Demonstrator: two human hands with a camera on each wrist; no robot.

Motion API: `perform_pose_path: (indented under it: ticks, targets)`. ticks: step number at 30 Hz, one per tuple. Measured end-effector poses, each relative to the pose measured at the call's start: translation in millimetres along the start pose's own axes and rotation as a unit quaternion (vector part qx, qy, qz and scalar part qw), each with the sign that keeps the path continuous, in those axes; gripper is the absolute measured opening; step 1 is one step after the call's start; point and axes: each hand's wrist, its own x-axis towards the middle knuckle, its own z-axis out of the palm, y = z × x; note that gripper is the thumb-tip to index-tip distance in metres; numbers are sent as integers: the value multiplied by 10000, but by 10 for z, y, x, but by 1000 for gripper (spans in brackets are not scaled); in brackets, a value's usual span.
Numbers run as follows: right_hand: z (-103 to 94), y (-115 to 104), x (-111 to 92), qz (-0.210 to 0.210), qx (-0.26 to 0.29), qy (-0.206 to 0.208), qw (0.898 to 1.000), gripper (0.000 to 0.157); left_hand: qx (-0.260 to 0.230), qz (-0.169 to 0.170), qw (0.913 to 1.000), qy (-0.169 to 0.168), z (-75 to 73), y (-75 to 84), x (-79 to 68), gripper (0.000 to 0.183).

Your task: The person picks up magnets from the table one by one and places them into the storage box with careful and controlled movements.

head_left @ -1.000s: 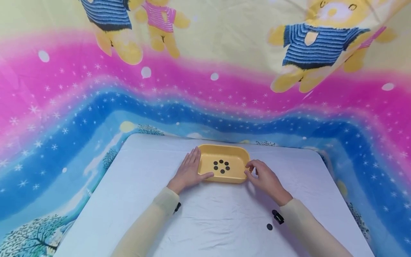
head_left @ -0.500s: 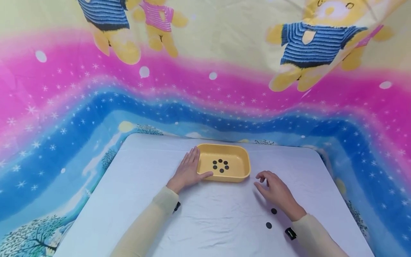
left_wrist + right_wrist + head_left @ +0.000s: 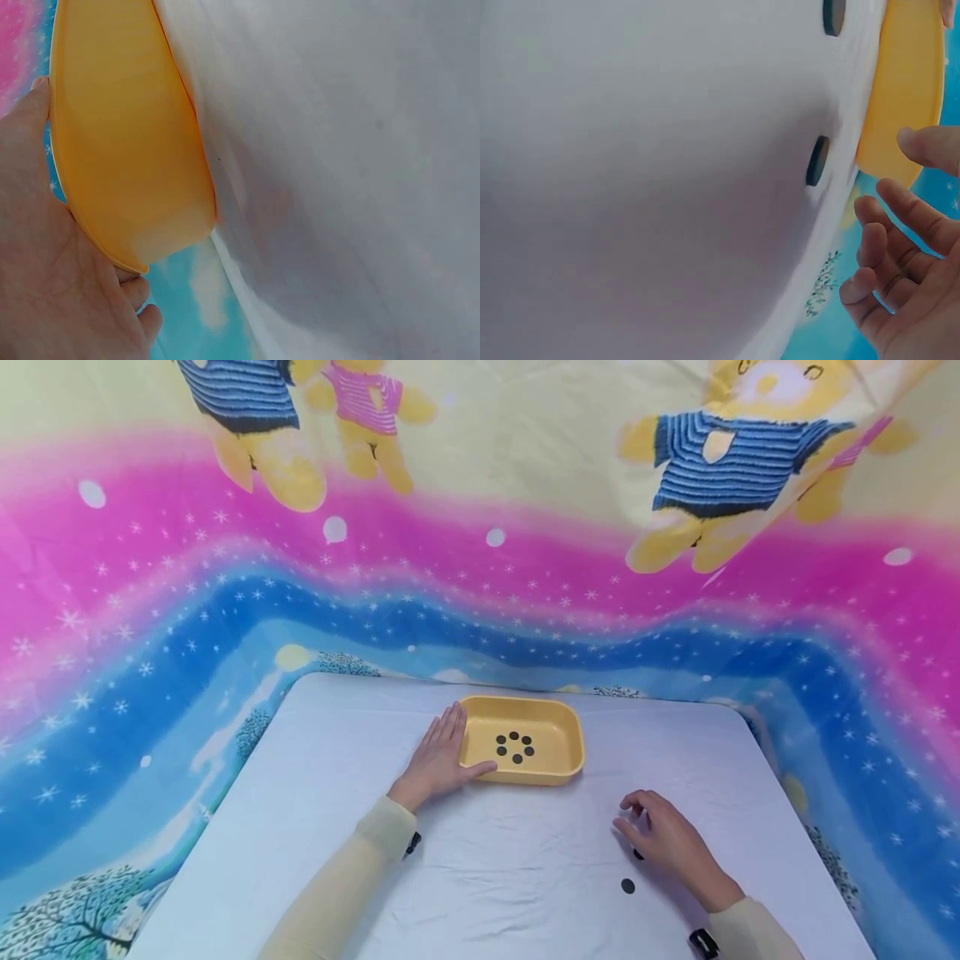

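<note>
A yellow rectangular tray (image 3: 561,739) stands at the table's far middle, with several small black discs (image 3: 517,758) lying in a ring on its floor. My left hand (image 3: 437,762) rests along its left end, fingers straight and thumb at the front rim; the left wrist view shows the palm (image 3: 56,270) against the rim. To the right and nearer me, my right hand (image 3: 670,837) hovers over the table, fingers loosely bent, holding nothing. It partly covers one black disc (image 3: 638,855). Another disc (image 3: 627,886) lies just in front. Both discs show in the right wrist view.
A white cloth (image 3: 495,877) with light wrinkles covers the table. Behind and beside it hangs a curtain (image 3: 480,585) printed with bears and snowflakes. Each sleeve cuff has a small black device (image 3: 703,943) near it.
My right hand has left the tray's right end and drawn back toward me and to the right, over the nearby disc. The left hand has stayed on the tray.
</note>
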Motion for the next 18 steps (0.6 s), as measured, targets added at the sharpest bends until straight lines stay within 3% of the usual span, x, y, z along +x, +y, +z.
perform_pose_path:
  ticks: [9,18]
  targets:
    - [20,148,-144,397,-20,-267,9989,33,-1,-38,10000,-69,13,-4,1,126]
    - [44,279,-220,403,-67,-308,9987,35,23,-16,10000,-12,20,-8,11,125]
